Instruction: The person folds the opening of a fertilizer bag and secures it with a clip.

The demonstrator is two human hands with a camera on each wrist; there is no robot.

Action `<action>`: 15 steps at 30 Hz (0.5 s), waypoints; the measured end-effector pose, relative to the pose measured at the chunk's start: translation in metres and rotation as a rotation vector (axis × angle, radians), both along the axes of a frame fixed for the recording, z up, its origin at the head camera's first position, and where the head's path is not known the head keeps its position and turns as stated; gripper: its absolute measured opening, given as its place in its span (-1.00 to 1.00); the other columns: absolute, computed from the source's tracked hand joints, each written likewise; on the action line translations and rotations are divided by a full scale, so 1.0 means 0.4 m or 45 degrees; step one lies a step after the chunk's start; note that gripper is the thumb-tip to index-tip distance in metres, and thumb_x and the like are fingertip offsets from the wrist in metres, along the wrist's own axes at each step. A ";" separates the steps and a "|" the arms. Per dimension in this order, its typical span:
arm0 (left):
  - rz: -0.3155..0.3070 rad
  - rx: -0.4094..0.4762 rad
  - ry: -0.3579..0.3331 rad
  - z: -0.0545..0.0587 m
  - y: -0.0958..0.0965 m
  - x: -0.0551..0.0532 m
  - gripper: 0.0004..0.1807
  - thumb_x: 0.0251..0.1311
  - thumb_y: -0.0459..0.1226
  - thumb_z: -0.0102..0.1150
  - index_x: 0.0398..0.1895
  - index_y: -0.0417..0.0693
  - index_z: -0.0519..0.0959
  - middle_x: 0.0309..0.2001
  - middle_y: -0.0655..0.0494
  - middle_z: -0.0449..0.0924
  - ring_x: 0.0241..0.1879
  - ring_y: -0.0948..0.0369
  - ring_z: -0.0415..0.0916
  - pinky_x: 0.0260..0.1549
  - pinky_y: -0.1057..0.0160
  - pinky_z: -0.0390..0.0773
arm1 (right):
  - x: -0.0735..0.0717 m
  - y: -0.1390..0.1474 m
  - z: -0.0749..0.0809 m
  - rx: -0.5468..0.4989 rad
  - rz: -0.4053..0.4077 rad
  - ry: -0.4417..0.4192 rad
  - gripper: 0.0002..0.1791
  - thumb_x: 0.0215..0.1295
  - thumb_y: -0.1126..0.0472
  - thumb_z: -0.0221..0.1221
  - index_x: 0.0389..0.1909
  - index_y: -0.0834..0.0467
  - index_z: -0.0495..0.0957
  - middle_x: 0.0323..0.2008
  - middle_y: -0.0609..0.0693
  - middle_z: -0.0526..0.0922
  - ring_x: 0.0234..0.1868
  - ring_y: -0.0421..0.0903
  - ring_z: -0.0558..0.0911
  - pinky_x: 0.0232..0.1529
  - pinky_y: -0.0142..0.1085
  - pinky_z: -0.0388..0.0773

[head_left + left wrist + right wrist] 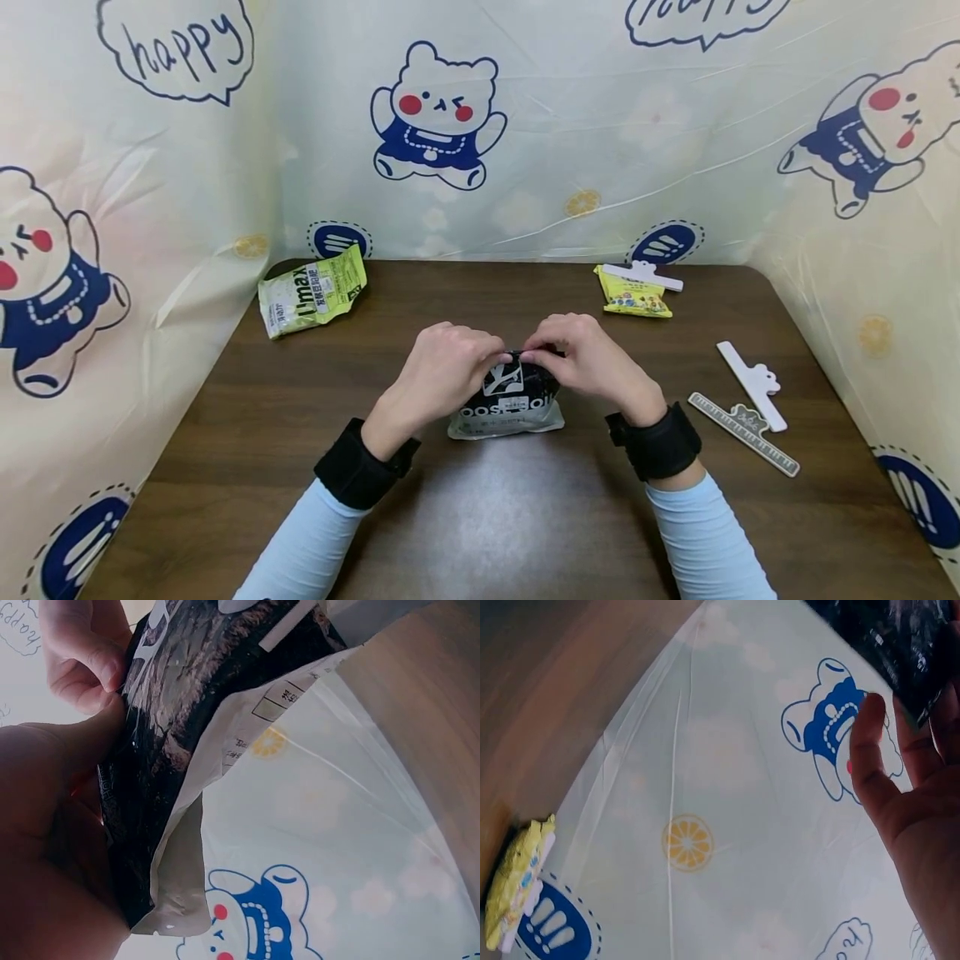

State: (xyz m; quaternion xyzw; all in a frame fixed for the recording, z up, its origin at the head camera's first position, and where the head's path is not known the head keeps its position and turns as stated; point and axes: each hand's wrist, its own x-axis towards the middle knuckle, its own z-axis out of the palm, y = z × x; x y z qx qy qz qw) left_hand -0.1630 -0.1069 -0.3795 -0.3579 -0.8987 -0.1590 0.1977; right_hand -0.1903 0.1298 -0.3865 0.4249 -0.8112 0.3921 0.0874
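Both hands, left hand (pixel 442 367) and right hand (pixel 581 358), pinch the top edge of the black bag (pixel 510 404) mid-bench (pixel 225 433). I'd keep that edge flat and even, thumbs close together.

From my head view the black bag's (pixel 510 392) top edge is hidden under my left hand (pixel 442 371) and right hand (pixel 588 358). I can't read its small label print. In the right wrist view the bag (pixel 900 637) is cut off at the top edge
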 end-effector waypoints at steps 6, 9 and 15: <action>-0.019 -0.018 0.009 0.002 0.002 0.001 -0.87 0.37 -0.18 0.36 -0.38 0.10 0.73 -0.53 0.24 0.70 -0.53 0.22 0.59 -0.51 0.15 0.50 | 0.000 -0.007 0.000 -0.032 0.060 -0.063 -0.92 0.27 0.38 0.42 -0.25 0.17 0.77 -0.35 0.02 0.78 -0.36 -0.12 0.61 -0.36 -0.12 0.61; -0.038 -0.029 -0.030 0.008 -0.002 0.002 -0.89 0.38 -0.18 0.35 -0.33 0.09 0.75 -0.47 0.24 0.74 -0.46 0.20 0.62 -0.47 0.13 0.52 | 0.000 -0.012 -0.001 -0.051 0.073 -0.073 -0.91 0.24 0.42 0.42 -0.29 0.18 0.78 -0.37 0.03 0.79 -0.39 -0.11 0.61 -0.38 -0.13 0.61; -0.036 -0.011 -0.113 0.033 -0.032 -0.002 -0.92 0.30 -0.19 0.44 -0.24 0.03 0.81 -0.32 0.18 0.71 -0.28 0.14 0.59 -0.30 0.08 0.63 | -0.001 -0.013 -0.003 -0.052 0.074 -0.085 -0.92 0.27 0.42 0.40 -0.32 0.18 0.77 -0.39 0.02 0.77 -0.40 -0.12 0.62 -0.39 -0.14 0.62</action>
